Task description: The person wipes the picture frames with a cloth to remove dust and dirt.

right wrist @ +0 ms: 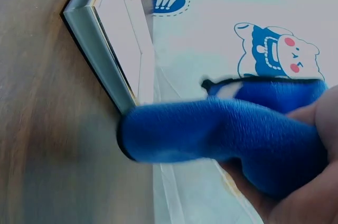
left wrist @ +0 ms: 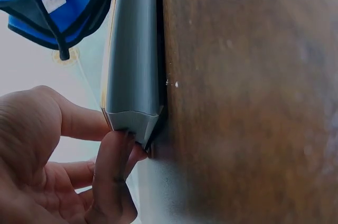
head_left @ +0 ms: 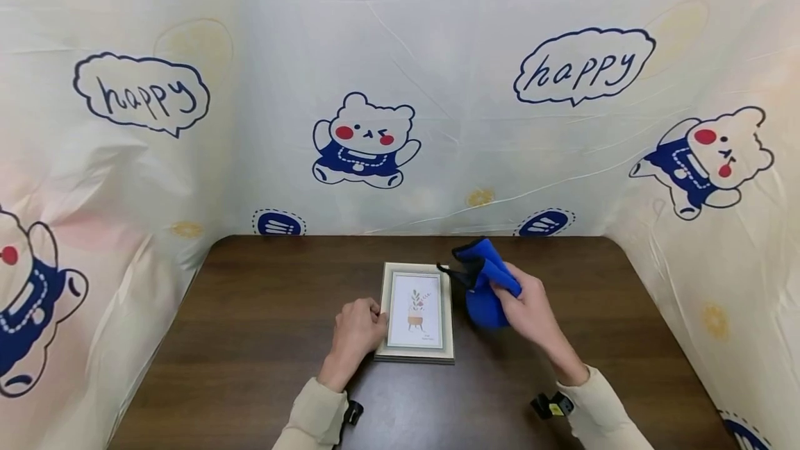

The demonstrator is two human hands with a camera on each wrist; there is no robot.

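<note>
A picture frame (head_left: 446, 311) with a pale border and a potted-plant print lies face up on the brown table. Against its left edge is my left hand (head_left: 359, 328); in the left wrist view the thumb and fingers (left wrist: 111, 176) pinch the frame's grey side (left wrist: 134, 49). My right hand (head_left: 528, 304) grips a bunched blue cloth (head_left: 490, 304) with black edging, held above the table just right of the frame. A white label shows on the cloth (left wrist: 79, 2) in the left wrist view. Part of the cloth is hidden inside the right hand.
The dark wooden table (head_left: 269, 297) has rounded far corners. A pale curtain (head_left: 437, 54) printed with bears and the word "happy" hangs behind it and along both sides. Small black devices (head_left: 553, 405) sit at both wrists, by the cream sleeves (head_left: 600, 408).
</note>
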